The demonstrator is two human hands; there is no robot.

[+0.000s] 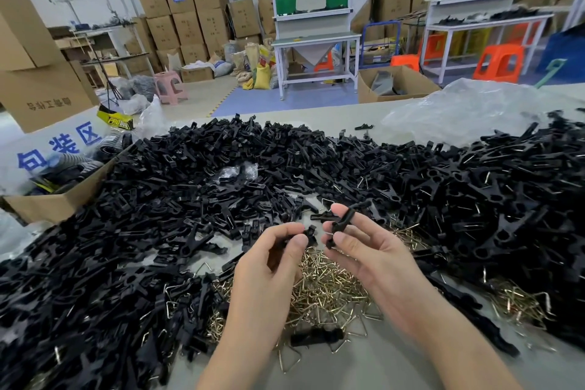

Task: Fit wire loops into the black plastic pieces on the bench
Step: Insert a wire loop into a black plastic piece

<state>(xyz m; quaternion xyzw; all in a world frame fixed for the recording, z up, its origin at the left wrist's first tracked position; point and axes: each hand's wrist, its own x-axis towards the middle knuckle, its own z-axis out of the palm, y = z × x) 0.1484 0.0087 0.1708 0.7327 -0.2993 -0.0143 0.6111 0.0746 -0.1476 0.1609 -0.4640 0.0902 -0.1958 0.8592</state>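
Here, both hands hold black plastic over the loose wire on the bench (380, 367).
A cardboard box (53, 204) sits at the far left beside the left heap of black pieces (126, 215). The left hand (272, 253) pinches a small black piece (309, 232), just beside the right hand (367, 247), which grips a longer black piece (345, 218), tilted. The wire loops (323, 286) lie beneath both hands, with the right heap (493, 199) and a clear plastic bag (468, 111) beyond.

Matt black plastic pieces (152, 231); shiny brassy metal wire loops (326, 288).
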